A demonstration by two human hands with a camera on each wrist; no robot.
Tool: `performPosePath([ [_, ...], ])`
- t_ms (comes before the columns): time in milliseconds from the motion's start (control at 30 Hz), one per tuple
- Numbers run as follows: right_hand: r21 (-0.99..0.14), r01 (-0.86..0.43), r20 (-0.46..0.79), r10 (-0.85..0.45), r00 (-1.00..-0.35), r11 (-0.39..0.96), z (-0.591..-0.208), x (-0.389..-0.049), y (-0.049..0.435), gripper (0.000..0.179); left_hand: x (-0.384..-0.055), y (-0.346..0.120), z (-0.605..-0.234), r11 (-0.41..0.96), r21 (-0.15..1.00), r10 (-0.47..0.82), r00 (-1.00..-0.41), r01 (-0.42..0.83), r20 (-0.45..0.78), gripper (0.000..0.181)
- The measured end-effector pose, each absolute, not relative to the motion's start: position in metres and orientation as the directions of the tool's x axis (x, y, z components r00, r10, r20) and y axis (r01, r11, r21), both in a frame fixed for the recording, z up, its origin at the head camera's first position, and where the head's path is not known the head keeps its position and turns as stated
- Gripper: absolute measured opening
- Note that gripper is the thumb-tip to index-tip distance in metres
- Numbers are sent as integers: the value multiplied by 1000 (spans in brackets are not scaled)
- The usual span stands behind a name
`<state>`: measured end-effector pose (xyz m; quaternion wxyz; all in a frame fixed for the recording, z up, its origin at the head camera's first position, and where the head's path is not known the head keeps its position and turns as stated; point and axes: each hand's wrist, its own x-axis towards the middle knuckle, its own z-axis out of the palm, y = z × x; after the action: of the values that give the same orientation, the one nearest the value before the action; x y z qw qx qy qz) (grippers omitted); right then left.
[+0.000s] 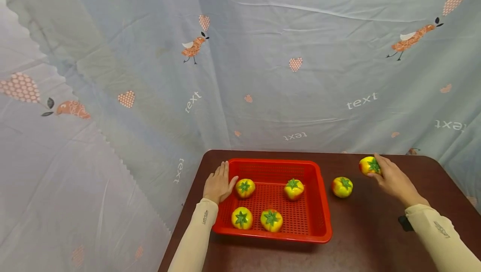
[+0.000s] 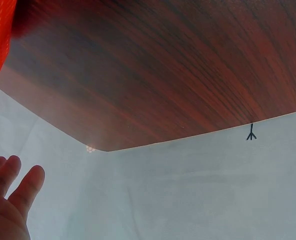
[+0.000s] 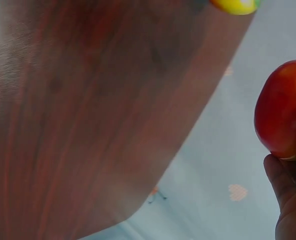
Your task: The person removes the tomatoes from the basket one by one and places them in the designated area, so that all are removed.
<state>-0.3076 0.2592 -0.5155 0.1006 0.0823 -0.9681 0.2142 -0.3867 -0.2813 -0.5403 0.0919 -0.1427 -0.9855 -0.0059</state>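
Note:
My right hand [image 1: 397, 182] grips a yellow-red tomato [image 1: 367, 166] with a green leafy top, held above the right part of the table. The right wrist view shows the red underside of that tomato [image 3: 283, 110] against the fingertips. A second tomato [image 1: 342, 187] sits on the table between that hand and the red plastic basket [image 1: 324, 205]. Several similar tomatoes, among them one at the front left [image 1: 242, 218], lie inside the basket. With fingers extended, my left hand [image 1: 218, 184] rests at the basket's left rim, beside a tomato [image 1: 245, 188] but not holding it.
The dark brown wooden table [image 1: 360, 238] carries the basket. A pale blue-grey printed curtain [image 1: 270, 109] hangs along the table's back and left sides. A small black object [image 1: 405, 223] shows beside the right wrist.

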Motion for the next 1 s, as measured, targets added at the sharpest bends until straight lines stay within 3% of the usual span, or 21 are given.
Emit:
performPosePath([
  [467,-419,-140,116,-100,-988,897,-555,-288,278,76,-390,-279,-535,966,-33,258,-962,256,93,75],
  [1000,-421,-126,108,-89,-990,898,-573,-282,285,73,-388,-280,-534,961,-44,276,-953,273,126,74],
])
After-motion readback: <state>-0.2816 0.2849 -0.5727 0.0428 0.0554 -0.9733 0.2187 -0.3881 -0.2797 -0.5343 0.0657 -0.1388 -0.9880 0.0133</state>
